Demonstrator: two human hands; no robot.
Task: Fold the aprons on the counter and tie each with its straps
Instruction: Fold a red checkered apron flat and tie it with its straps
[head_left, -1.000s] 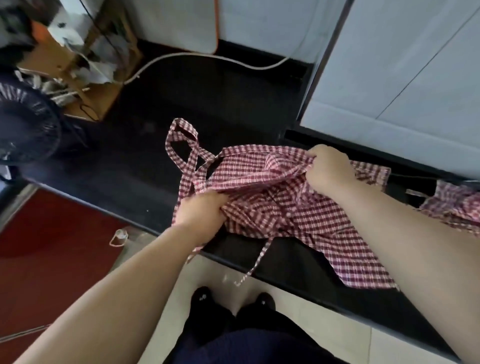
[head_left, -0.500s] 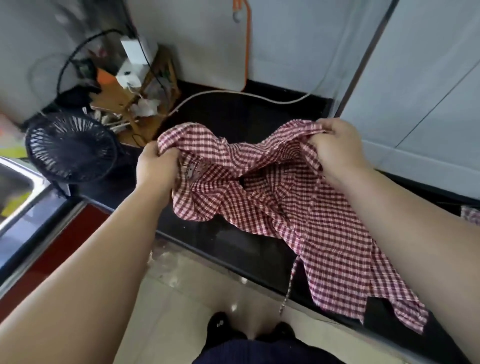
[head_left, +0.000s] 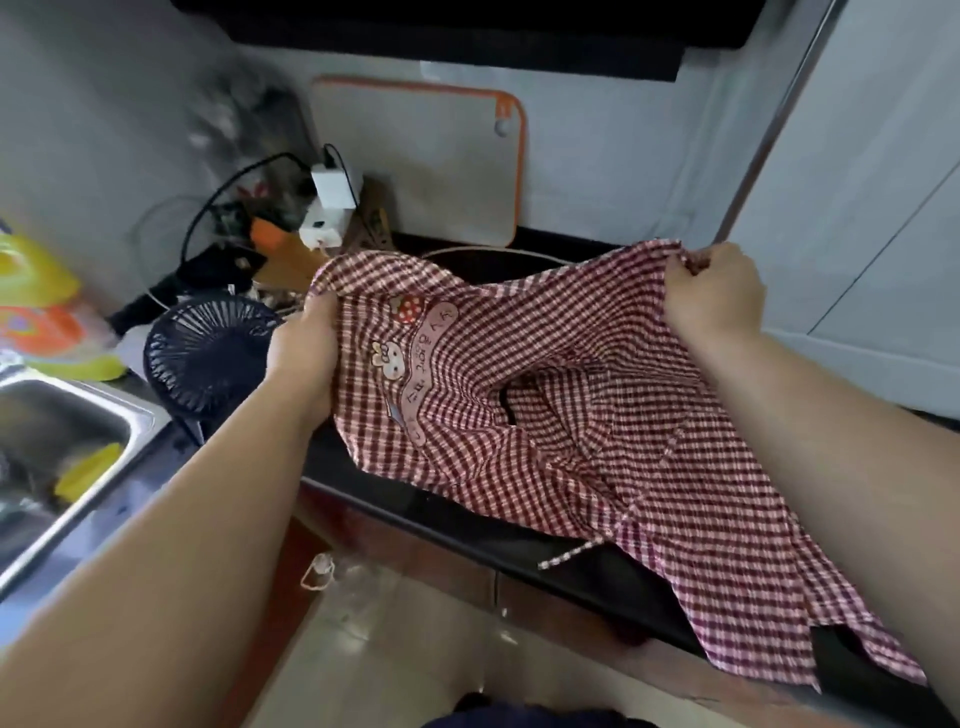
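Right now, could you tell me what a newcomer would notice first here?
The red checked apron fills the middle, held over the black counter with its cartoon patch showing. The left hand grips its left edge, the right hand its upper right corner. A dark fan stands at left, beside the steel sink.
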